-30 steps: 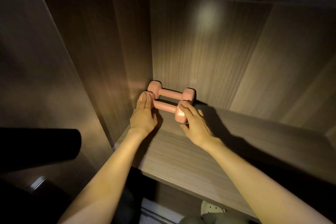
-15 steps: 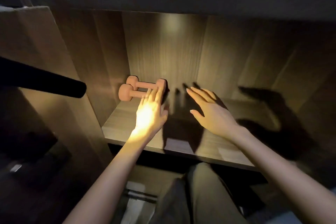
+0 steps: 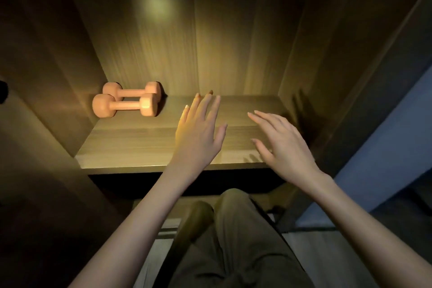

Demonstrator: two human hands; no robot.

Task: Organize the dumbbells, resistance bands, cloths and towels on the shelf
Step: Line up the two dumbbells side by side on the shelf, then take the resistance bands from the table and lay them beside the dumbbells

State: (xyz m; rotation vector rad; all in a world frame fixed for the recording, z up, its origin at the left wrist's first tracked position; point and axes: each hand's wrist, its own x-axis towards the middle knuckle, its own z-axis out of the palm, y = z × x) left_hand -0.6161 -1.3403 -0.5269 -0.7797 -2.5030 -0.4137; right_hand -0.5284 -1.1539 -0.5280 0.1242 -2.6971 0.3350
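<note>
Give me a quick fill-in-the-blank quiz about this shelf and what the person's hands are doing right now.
1. ____ pink dumbbells lie on the wooden shelf.
2. They sit in its back ____ corner.
3. The left hand and right hand hold ____.
Missing words: two, left, nothing.

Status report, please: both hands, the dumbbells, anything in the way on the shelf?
Left hand open, empty. Right hand open, empty. Pink dumbbells side by side, shelf back-left corner, no hand on them. No obstacle seen.
</note>
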